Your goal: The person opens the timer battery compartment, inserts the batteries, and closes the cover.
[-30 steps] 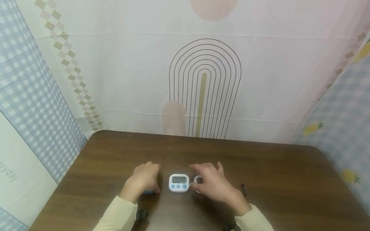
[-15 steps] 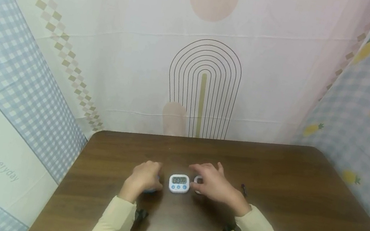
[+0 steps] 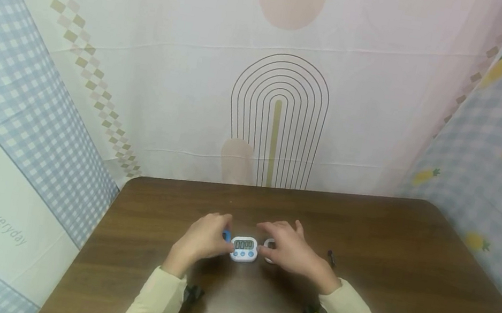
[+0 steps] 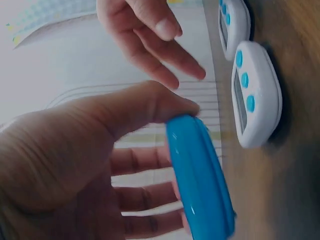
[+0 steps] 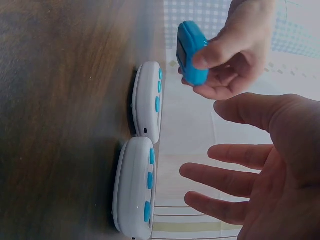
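Left hand (image 3: 204, 236) pinches blue timer (image 4: 201, 175), raised clear of table (image 3: 367, 222), just left of 2 white timers (image 5: 147, 102). Right hand (image 3: 291, 246) grips nothing, fingers extended, near white timers. Blue timer probably light, stiff, smooth, slightly slippery, screen likely fragile; best held by side edges, off screen.

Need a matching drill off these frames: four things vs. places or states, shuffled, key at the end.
1. blue timer
2. white timers
3. right hand
4. arch print

A. fingers spread, holding nothing
B. on the cloth behind the table
C. gripped by the left hand, clear of the table
D. resting on the table, blue buttons showing

Pairs: 1-C, 2-D, 3-A, 4-B
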Available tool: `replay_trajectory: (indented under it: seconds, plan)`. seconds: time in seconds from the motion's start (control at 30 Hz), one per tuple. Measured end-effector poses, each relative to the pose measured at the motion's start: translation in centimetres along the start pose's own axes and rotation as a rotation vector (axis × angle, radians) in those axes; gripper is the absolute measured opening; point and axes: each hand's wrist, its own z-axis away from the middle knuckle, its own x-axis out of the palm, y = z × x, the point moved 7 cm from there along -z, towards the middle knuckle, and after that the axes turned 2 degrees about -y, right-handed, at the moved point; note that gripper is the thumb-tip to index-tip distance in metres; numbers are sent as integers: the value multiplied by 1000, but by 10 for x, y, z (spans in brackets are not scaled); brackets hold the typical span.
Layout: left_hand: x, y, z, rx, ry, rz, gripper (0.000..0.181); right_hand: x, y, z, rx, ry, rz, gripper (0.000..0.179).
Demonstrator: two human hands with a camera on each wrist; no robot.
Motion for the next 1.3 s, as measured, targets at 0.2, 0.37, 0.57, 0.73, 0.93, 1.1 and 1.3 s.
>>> replay_trajectory:
  seconds: [0.2,0.37,0.57,0.73,0.93,1.1,1.3]
  plan:
    - [0,14,-3,67,51,91,32,-2,-1,1,-14,23,-12,49]
    - [-5,22,-4,94,155,197,34,-3,-2,0,-30,33,-50,44]
    - [-9,25,-4,97,250,327,37,-5,-3,-3,-60,49,-120,38]
    - [-11,28,-4,110,314,397,36,-8,-3,-3,-83,56,-200,38]
    - [-14,30,-4,119,400,493,40,-9,-2,-1,-71,24,-371,44]
    - [-16,36,-1,169,446,614,41,-7,2,-1,-30,-11,-481,48]
    - [-16,42,2,250,479,774,39,-5,2,-1,-42,-81,-600,46]
